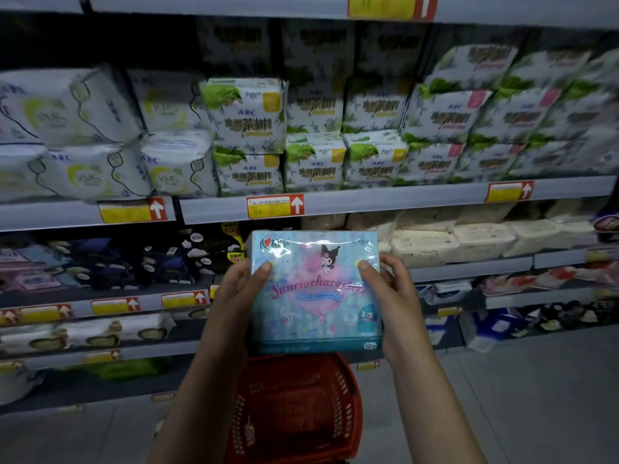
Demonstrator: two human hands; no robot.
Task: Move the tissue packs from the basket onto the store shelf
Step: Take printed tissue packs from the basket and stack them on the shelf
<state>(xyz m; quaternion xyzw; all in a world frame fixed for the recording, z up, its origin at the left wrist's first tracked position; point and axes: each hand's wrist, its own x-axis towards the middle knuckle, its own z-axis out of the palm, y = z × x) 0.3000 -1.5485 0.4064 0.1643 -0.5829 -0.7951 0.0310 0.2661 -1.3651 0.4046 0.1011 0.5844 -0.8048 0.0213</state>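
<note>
Both hands hold one tissue pack [316, 291] upright above the red basket [294, 410], the left hand [234, 296] clasping its left edge, the right hand [390, 293] its right edge; the carry step seems underway. Next it needs a free spot on the shelf [385, 200]; none is plainly visible.

Two bare forearms come up from the near edge of the view, one on the left and one on the right, with no sleeve on either as far as the frame shows. The left hand [239, 289] and right hand [390, 289] are ungloved. No ring, watch or band shows on fingers or wrists. The thumbnails are short and unpainted.
</note>
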